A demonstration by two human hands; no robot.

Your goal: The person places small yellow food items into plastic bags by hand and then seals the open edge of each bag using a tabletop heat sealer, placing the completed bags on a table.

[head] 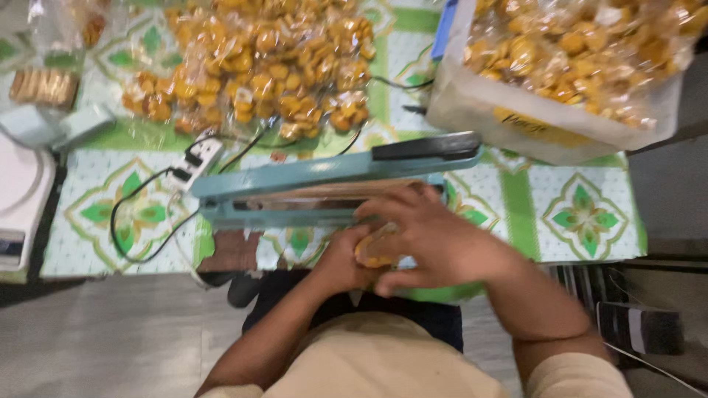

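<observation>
1. A heap of clear packets (251,66) of yellow snacks lies behind the teal sealer (332,184); a white tub (516,121) holds more.
2. Your left hand (343,258) and right hand (435,236) clasp one small packet (376,247) together, just before the sealer.

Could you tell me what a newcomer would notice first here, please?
Most striking is the heap of clear bags of golden snacks at the table's far side, with a white tub of more at far right. Nearer, the left hand and right hand hold a small snack bag beside a teal heat sealer.
</observation>
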